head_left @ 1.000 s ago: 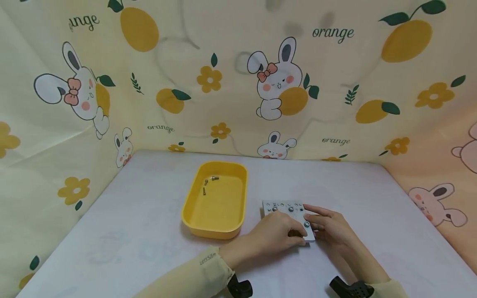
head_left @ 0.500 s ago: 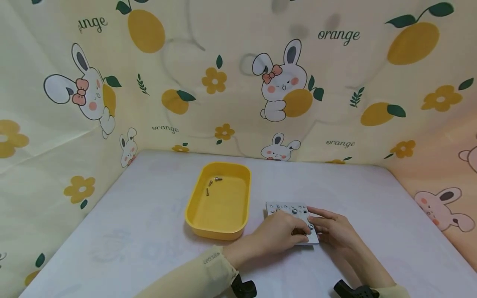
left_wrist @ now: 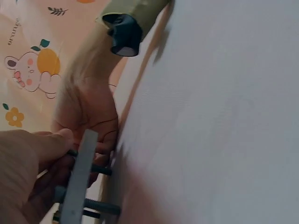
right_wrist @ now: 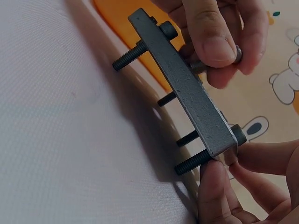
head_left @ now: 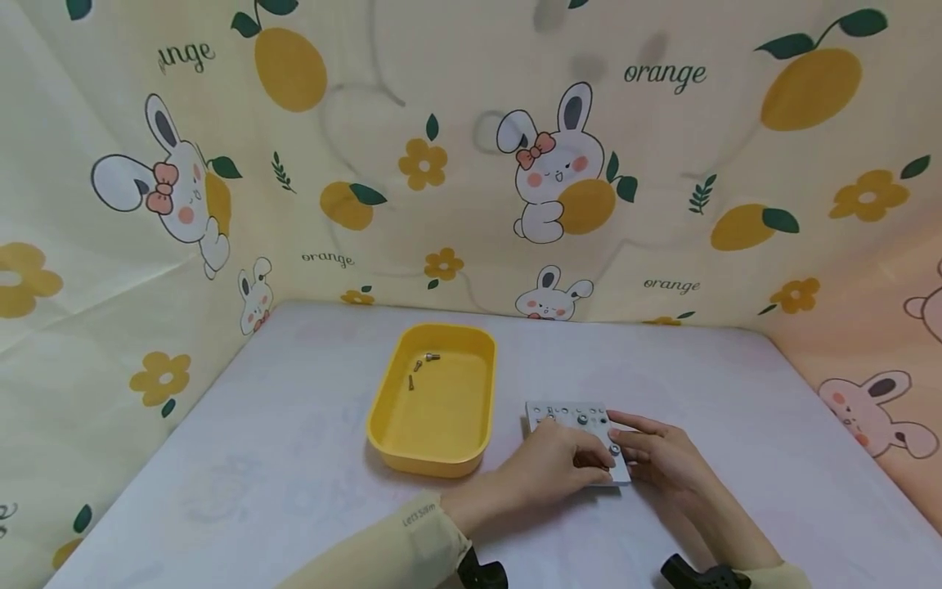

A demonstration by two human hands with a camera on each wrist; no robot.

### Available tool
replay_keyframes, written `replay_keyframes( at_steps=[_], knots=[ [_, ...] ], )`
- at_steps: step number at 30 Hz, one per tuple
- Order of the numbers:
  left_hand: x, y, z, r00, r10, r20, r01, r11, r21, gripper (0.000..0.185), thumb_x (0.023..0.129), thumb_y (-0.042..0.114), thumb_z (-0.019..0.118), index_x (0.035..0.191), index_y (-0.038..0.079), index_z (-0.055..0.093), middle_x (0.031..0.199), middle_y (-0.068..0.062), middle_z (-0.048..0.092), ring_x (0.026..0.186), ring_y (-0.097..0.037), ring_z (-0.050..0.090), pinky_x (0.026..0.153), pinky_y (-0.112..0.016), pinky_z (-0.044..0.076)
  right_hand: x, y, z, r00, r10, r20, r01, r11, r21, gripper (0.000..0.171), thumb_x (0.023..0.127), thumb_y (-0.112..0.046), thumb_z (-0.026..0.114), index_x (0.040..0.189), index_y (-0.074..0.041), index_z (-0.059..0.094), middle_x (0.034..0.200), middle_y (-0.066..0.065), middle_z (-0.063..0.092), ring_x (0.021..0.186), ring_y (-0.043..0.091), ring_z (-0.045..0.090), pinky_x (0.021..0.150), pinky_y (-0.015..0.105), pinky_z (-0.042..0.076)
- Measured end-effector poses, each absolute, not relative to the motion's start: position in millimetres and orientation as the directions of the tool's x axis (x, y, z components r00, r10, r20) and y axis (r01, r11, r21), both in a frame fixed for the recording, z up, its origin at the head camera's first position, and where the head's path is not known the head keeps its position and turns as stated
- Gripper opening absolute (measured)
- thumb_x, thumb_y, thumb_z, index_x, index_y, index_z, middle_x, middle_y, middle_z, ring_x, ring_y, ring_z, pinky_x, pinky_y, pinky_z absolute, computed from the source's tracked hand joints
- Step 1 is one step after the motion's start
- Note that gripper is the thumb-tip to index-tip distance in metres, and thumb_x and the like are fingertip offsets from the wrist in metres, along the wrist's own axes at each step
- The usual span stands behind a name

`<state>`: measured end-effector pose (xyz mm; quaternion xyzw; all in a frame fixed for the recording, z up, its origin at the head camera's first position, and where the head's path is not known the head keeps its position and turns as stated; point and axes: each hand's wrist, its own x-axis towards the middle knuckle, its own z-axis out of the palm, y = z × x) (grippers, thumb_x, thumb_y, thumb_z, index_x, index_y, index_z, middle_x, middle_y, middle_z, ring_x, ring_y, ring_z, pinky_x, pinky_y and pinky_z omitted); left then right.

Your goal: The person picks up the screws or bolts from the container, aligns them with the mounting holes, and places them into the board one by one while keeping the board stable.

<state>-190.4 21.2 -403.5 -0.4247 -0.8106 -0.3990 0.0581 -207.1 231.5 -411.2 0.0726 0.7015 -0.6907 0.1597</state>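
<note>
A grey metal plate (right_wrist: 184, 91) with rows of holes is held tilted just above the table. Several bolts pass through it, with heads on one face and threaded shanks (right_wrist: 191, 163) sticking out of the other. My right hand (head_left: 666, 462) grips the plate's right edge between thumb and fingers. Over the upper face, my left hand (head_left: 548, 462) pinches a bolt (right_wrist: 201, 65) between thumb and fingertips. That bolt's lower end meets the plate's face; how far it sits in a hole cannot be told. In the head view, the left hand covers part of the plate.
A yellow tray (head_left: 434, 450) stands left of the plate, with a few small loose screws (head_left: 432, 357) near its back left. White cloth covers the table (head_left: 243, 458). A printed curtain (head_left: 456, 147) closes off the back and both sides.
The head view has shifted slightly. Both hands and the plate stay in nearly the same place, with the left fingers still over the plate's right part.
</note>
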Motion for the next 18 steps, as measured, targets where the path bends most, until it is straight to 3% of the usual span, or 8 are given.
replay_keyframes(
  at_steps=[6, 13, 18],
  knots=[
    [-188.9, 26.3, -408.6, -0.605, 0.644, 0.468, 0.769, 0.322, 0.552, 0.009, 0.086, 0.012, 0.077, 0.096, 0.011, 0.076, 0.089, 0.011, 0.072, 0.081, 0.017, 0.052, 0.074, -0.004, 0.042, -204.7, 234.1, -413.8, -0.94, -0.131, -0.314, 0.314, 0.025, -0.949, 0.057, 0.093, -0.015, 0.069, 0.144, 0.0, 0.048, 0.112, 0.008, 0.068, 0.086, 0.017, 0.065, 0.072, 0.034, 0.054],
    [-190.9, 23.2, -405.7, -0.663, 0.603, 0.444, 0.726, 0.372, 0.578, 0.012, 0.085, 0.015, 0.078, 0.096, 0.011, 0.078, 0.088, 0.011, 0.072, 0.08, 0.018, 0.054, 0.071, -0.005, 0.044, -206.8, 233.3, -410.6, -0.944, -0.107, -0.312, 0.304, 0.089, -0.949, 0.059, 0.092, -0.019, 0.07, 0.144, -0.003, 0.048, 0.116, 0.008, 0.067, 0.087, 0.019, 0.064, 0.071, 0.033, 0.053],
    [-191.4, 23.5, -404.5, -0.662, 0.613, 0.43, 0.731, 0.403, 0.55, 0.013, 0.085, 0.018, 0.079, 0.097, 0.014, 0.079, 0.089, 0.014, 0.072, 0.082, 0.017, 0.053, 0.075, -0.005, 0.042, -206.3, 233.4, -411.3, -0.943, -0.114, -0.311, 0.303, 0.082, -0.949, 0.058, 0.093, -0.017, 0.069, 0.145, -0.002, 0.046, 0.114, 0.01, 0.068, 0.087, 0.021, 0.064, 0.072, 0.034, 0.053]
  ],
)
